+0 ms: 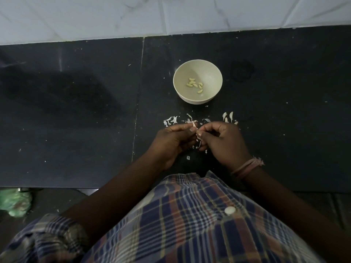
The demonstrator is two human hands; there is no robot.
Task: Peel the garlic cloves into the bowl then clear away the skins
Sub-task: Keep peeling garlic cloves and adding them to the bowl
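Both of your hands meet just below the middle of the frame, fingers curled in a pinching grip on one garlic clove (197, 134) whose papery skin sticks up between your thumbs; your left hand (171, 143) holds it from the left and your right hand (224, 142) from the right, the fingertips of the two hands touching around it. Starting at the far left, a crumpled green bag (14, 202) lies at the lower left edge, below the front edge of the dark worktop (76, 111). Moving right, your left forearm rises from a rolled plaid sleeve (47, 238) toward the centre. Loose white skins (171, 120) are scattered on the worktop just above your left hand, and smaller flakes lie between and below your hands. Above them, right of centre, stands the pale bowl (197, 63), well apart from your hands, with a small cluster of peeled cloves (194, 84) in its bottom. Further right, several unpeeled cloves (228, 117) lie just above your right hand. A pinkish thread band (247, 167) circles your right wrist. White tiles (171, 14) run along the top of the frame.
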